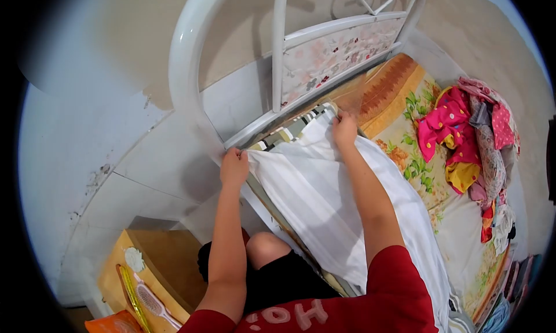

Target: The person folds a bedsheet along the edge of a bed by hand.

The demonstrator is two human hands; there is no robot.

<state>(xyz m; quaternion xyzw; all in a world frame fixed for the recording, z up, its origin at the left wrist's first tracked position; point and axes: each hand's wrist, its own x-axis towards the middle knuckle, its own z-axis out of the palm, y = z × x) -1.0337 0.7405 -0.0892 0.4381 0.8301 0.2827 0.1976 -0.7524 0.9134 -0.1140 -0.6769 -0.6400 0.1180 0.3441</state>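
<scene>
A white cloth [313,176] like a sheet lies spread over the near side of the bed, with soft folds running along it. My left hand [234,168] pinches its corner by the bed's edge, close to the headboard. Farther right, my right hand [346,130] is closed on the cloth's upper edge. Between my hands, a striped fabric [295,127] in black, white, green and grey shows beyond the cloth's edge. What lies beneath the white cloth is hidden.
The white metal headboard [185,60] with a floral panel [330,60] rises beyond my hands. Bright clothes [452,124] lie heaped on the flowered bedding [414,165] at right. A wooden cabinet [168,257] stands at lower left, bearing a pink hairbrush [152,301].
</scene>
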